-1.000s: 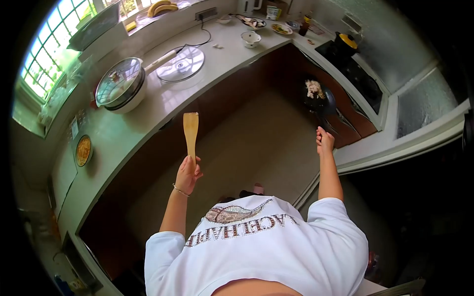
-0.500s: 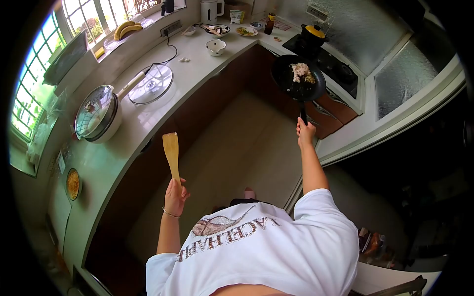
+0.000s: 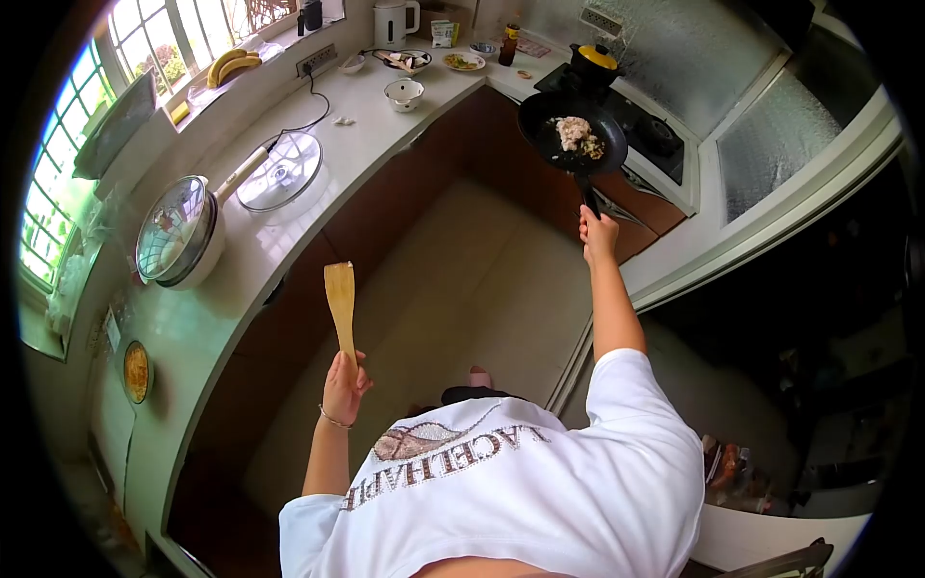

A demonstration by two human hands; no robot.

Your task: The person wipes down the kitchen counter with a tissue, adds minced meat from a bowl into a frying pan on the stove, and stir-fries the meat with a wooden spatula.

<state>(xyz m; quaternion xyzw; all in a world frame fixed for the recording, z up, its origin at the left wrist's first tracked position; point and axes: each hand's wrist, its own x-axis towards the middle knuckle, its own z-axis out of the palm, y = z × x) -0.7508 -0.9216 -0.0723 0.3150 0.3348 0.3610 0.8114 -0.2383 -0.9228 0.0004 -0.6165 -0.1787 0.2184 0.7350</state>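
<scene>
My left hand [image 3: 344, 387] is closed round the lower end of a wooden spatula [image 3: 340, 301], which points up over the floor. At the right, my right hand [image 3: 598, 234] grips the handle of a black frying pan [image 3: 562, 108]. Pale pink, minced-looking food [image 3: 572, 133] lies in the pan, with small browned bits at its right edge. The pan's far side is near the front of the black stove [image 3: 644, 130]; whether they touch is unclear.
A lidded pot [image 3: 183, 236] and a glass lid [image 3: 280, 171] stand on the curved counter [image 3: 241, 289]. Farther back are a white bowl [image 3: 404, 93], a plate of food [image 3: 463, 62], a kettle [image 3: 393, 24] and a bottle [image 3: 508, 46]. A yellow-lidded pot [image 3: 594, 64] sits on the stove.
The pan has risen toward the stove and now shows fully, with the food nearer its middle. The view has shifted. The spatula stays in my left hand.
</scene>
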